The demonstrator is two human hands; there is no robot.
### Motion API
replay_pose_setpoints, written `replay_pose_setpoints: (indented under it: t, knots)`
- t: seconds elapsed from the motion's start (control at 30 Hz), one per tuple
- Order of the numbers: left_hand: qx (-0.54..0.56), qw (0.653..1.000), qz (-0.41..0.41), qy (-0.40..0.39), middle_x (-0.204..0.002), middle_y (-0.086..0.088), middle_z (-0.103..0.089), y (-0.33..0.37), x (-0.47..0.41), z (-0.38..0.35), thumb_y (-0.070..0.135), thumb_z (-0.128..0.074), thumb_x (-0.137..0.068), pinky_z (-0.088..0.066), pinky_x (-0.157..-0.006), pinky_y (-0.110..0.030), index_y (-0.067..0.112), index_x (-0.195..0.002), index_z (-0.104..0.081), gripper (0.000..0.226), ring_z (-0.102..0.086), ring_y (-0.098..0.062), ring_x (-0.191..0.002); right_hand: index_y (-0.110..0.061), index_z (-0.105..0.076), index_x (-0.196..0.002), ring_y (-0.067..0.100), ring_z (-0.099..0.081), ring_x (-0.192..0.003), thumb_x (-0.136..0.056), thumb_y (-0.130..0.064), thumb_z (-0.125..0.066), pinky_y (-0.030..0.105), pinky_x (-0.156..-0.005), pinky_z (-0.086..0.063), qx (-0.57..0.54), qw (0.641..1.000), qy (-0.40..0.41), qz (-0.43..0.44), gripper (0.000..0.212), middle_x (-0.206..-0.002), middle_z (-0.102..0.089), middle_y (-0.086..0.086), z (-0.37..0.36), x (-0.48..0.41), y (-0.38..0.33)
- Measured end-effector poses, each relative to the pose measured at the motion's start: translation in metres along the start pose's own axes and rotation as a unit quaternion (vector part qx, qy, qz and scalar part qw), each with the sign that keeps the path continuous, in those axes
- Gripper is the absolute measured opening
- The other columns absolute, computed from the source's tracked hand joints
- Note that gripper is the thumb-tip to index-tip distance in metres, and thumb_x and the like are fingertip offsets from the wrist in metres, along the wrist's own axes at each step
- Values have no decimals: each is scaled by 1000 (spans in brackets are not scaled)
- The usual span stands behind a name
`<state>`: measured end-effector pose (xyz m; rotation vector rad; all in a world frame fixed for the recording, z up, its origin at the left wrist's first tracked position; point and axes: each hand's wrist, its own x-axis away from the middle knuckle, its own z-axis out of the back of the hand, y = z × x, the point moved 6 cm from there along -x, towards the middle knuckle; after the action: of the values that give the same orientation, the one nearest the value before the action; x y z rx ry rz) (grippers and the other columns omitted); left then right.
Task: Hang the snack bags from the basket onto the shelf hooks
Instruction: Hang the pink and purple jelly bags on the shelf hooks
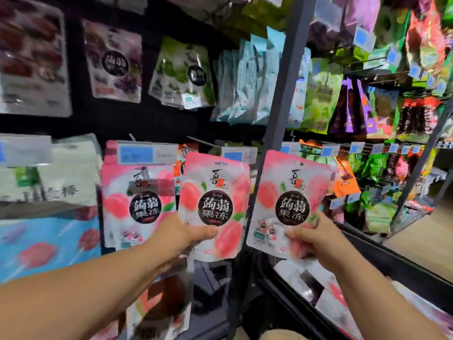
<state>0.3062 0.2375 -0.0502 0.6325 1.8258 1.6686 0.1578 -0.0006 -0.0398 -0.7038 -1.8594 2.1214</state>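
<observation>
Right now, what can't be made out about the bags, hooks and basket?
Head view:
Fingers of the left hand and right hand: mostly behind the left peach bag and right peach bag.
Hook above the hanging peach bag: mostly covered by the blue price tag.
Basket contents: blurred, partly behind the right forearm, cut by the lower edge.

Pink-and-white peach-printed snack bags (pixel 214 204) (black round labels), blue price tags (pixel 137 154).

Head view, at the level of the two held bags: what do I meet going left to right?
White bags → hung peach bag → left hand → left-held peach bag → right-held peach bag → right hand → orange bag.
</observation>
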Motion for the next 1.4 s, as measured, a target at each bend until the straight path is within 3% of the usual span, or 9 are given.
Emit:
replay_pose_setpoints:
  t: [0.17,0.27,0.4,0.57,0.73,0.97,1.1,1.27,1.4]
  knots:
    - [-25,999,39,22,-43,3,-47,-11,35,69,4,-88,-65,-30,-41,-17,10,-57,-57,33,-38,-7,-37,2,-59,-114,31,-73,-81,-53,2,-80,36,-65,-60,-26,996,-84,-31,64,-97,-73,23,-59,-24,11]
    - [-36,998,50,26,-73,-8,-73,-24,52,102,14,-93,-46,-49,-59,-21,14,-84,-74,42,-64,-15,-60,7,-50,-124,42,-68,-97,-38,-12,-96,51,-85,-58,-10,991,-116,-68,99,-110,-68,30,-90,-37,21]
    - [26,998,48,18,-111,-17,-73,-26,74,125,-10,-83,-59,-59,-75,-28,4,-117,-64,62,-71,-29,-101,1,-64,-115,44,-66,-105,-52,-6,-85,58,-94,-52,2,978,-191,-88,67,-114,-66,32,-136,-47,22]
    - [51,996,25,69,-67,-11,-72,-16,90,145,-9,-81,-69,-51,-51,-13,-7,-95,-64,31,-70,-11,-55,-10,-75,-100,35,-70,-97,-64,5,-74,47,-87,-57,3,968,-234,-86,39,-108,-71,25,-178,-52,28]
    - [27,993,25,113,-106,-17,-73,-22,98,181,26,-92,-33,-45,-97,-51,15,-110,-70,81,-68,-32,-102,-3,-60,-120,33,-72,-96,-67,2,-73,46,-79,-60,-17,973,-218,-71,55,-105,-74,17,-208,-54,36]
    - [42,988,68,134,-102,-15,-75,-25,115,205,38,-99,-9,-58,-73,-37,10,-107,-72,106,-73,-29,-90,-6,-61,-113,28,-74,-87,-62,0,-76,36,-67,-60,-52,980,-190,-42,54,-100,-75,15,-234,-56,34]
    - [-3,986,72,152,-65,-2,-68,-24,122,215,21,-88,-38,-40,-55,-20,9,-88,-68,55,-58,-12,-56,-2,-56,-123,34,-72,-95,-63,-7,-80,41,-76,-60,-35,982,-183,-39,65,-107,-73,18,-241,-57,38]
    - [-17,981,80,177,-108,-31,-67,-27,130,228,32,-95,-33,-45,-79,-43,9,-101,-74,75,-61,-31,-88,-9,-57,-123,36,-71,-100,-57,-17,-87,59,-91,-54,-36,982,-178,-46,73,-111,-73,16,-248,-60,41]
    - [-37,981,78,173,-90,-19,-68,-26,128,228,33,-93,-33,-42,-73,-35,10,-93,-74,67,-59,-23,-76,-10,-60,-119,35,-71,-100,-63,-15,-84,57,-91,-55,-26,983,-175,-45,62,-108,-74,14,-253,-62,44]
